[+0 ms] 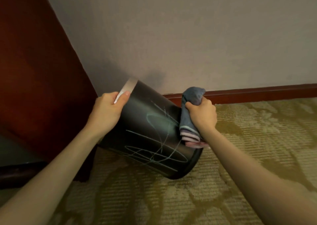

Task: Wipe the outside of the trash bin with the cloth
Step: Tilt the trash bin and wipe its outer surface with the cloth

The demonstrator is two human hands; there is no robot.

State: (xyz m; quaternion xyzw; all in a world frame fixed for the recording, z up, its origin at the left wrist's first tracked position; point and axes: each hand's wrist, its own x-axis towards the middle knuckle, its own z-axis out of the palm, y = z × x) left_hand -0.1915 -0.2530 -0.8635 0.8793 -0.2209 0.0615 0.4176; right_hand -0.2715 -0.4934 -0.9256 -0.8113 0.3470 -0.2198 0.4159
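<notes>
A black round trash bin [145, 132] with pale scribble marks on its side is tipped over, its silver rim pointing up and left, its base low at the right above the carpet. My left hand [108, 111] grips the rim, thumb on the outside. My right hand [202, 115] is closed around a bunched grey-blue cloth [190, 115] with pink folded edges, pressed against the bin's right side near the base.
A dark red wooden panel [34, 70] stands at the left, close to the bin's rim. A beige wall [188, 36] with a red-brown skirting board [257, 92] runs behind. Patterned olive carpet [248, 147] covers the floor.
</notes>
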